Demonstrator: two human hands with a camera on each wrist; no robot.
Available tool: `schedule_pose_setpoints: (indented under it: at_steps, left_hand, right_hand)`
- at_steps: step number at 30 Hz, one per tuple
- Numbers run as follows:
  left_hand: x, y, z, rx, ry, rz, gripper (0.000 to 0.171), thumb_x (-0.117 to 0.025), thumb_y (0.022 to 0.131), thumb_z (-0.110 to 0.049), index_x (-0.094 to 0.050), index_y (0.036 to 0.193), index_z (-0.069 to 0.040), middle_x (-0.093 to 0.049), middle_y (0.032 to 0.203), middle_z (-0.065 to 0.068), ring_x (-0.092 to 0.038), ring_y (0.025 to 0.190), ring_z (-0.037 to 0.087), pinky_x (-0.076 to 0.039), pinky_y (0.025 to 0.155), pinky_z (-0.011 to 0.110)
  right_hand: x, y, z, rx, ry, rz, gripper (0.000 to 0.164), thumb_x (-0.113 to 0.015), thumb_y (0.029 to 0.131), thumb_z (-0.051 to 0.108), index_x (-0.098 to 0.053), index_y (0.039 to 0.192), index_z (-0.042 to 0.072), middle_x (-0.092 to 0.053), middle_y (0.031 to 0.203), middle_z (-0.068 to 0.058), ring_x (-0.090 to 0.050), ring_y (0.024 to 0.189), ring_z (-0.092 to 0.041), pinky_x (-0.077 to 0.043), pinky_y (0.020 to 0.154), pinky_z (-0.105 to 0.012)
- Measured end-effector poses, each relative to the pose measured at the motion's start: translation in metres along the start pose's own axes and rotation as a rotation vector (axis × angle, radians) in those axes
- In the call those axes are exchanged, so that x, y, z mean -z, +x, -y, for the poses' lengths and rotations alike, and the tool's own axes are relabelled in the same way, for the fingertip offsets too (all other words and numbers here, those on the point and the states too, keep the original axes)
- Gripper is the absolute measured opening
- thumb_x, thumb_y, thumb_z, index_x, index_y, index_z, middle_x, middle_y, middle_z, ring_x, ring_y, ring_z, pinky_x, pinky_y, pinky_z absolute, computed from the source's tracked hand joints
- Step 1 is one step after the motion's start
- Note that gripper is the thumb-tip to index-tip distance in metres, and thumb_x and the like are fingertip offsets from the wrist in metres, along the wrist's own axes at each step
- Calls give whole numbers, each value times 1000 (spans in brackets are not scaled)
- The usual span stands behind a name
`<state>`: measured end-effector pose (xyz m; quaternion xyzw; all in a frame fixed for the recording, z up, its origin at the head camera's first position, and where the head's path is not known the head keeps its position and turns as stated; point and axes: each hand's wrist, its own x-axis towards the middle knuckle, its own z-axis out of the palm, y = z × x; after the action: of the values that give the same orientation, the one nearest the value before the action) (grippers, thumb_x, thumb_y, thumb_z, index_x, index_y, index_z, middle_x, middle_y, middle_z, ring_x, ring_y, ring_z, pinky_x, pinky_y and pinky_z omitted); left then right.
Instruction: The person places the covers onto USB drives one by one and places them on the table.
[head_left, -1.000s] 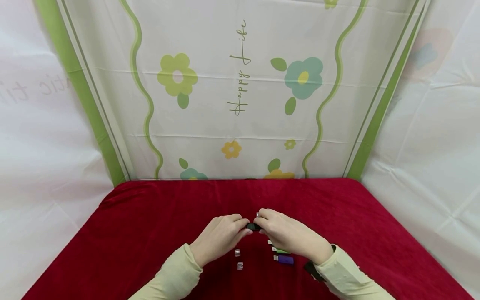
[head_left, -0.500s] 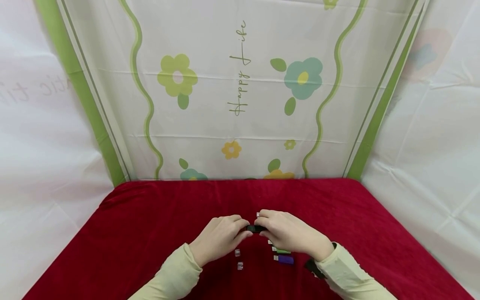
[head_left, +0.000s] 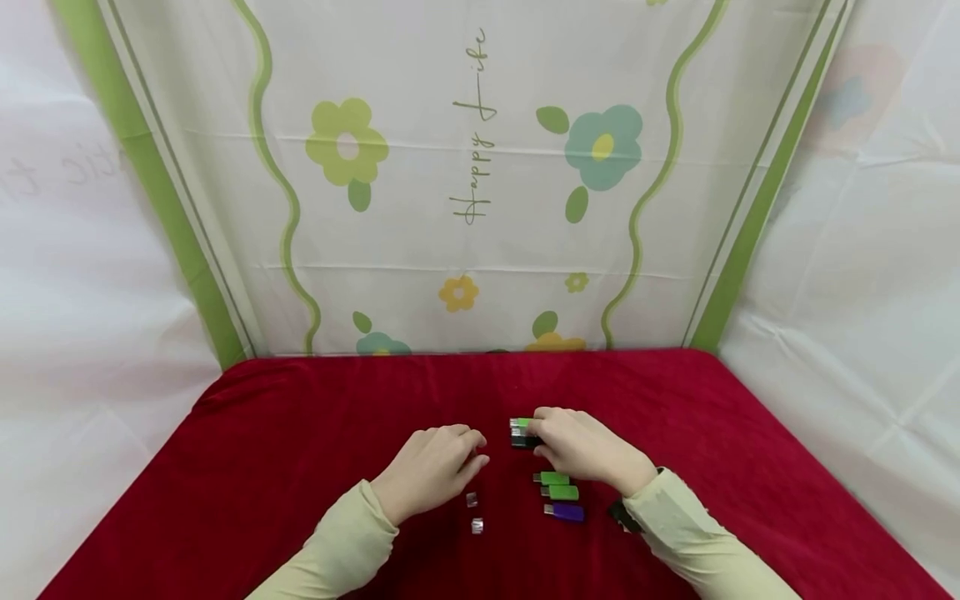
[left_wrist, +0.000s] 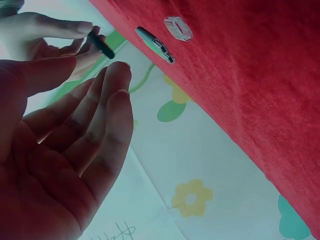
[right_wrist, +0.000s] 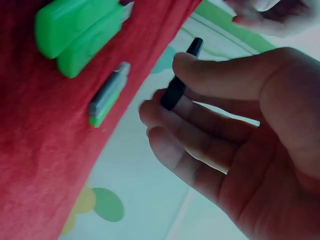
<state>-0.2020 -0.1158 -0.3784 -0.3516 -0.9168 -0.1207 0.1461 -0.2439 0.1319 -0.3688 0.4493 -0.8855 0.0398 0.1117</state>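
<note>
My right hand (head_left: 542,442) pinches a small black USB drive (head_left: 522,442) between thumb and fingers, just above the red cloth (head_left: 300,433). In the right wrist view the black drive (right_wrist: 194,47) sticks out past the thumb of the right hand (right_wrist: 167,92). A green drive (head_left: 519,423) lies right beside it on the far side. My left hand (head_left: 468,454) hovers a little to the left, fingers relaxed and holding nothing. The left wrist view shows the bare palm of the left hand (left_wrist: 100,100) and the black drive (left_wrist: 102,46) beyond it.
Two green drives (head_left: 553,478) (head_left: 562,492) and a purple drive (head_left: 564,512) lie in a column under my right wrist. Two clear caps (head_left: 471,499) (head_left: 477,526) sit below my left hand. A flowered sheet (head_left: 480,208) walls the back; white sheets close both sides.
Both hands held the black drive together before. The left hand has let go and drawn back left; the right hand has carried the drive slightly right and away, next to the far green drive.
</note>
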Motion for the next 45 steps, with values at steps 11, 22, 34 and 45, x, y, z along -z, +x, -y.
schedule_pose_setpoints:
  at_steps: [11, 22, 34, 45]
  left_hand:
    - [-2, -2, 6, 22, -1, 32, 13, -72, 91, -24, -72, 97, -13, -63, 84, -6, -52, 61, 2, -44, 51, 17]
    - [3, 1, 4, 30, -17, 50, 9, -72, 91, -23, -72, 92, -15, -61, 79, -7, -50, 59, 1, -43, 51, 16]
    - [1, -4, 1, 67, -84, 104, 7, -71, 92, -22, -73, 93, -16, -64, 81, -10, -52, 62, -1, -44, 54, 17]
    - [0, -1, 10, 47, -63, 70, 5, -71, 92, -21, -72, 87, -18, -61, 77, -12, -51, 61, -1, -42, 51, 17]
  right_hand:
    - [-32, 13, -19, 57, -91, -1, 24, -80, 79, 6, -57, 76, 11, -48, 73, 2, -53, 60, -15, -46, 53, -26]
    - [-32, 17, -16, 39, -160, -4, 20, -84, 76, 10, -64, 77, 11, -50, 72, 0, -55, 57, -16, -47, 50, -27]
    - [-3, -5, -9, -35, -63, 20, 21, -82, 77, 13, -61, 76, 13, -51, 71, 4, -54, 61, -14, -45, 50, -27]
    - [14, -8, -9, 26, 1, 48, 24, -80, 78, 14, -58, 72, 17, -46, 69, 11, -47, 58, -7, -42, 51, -24]
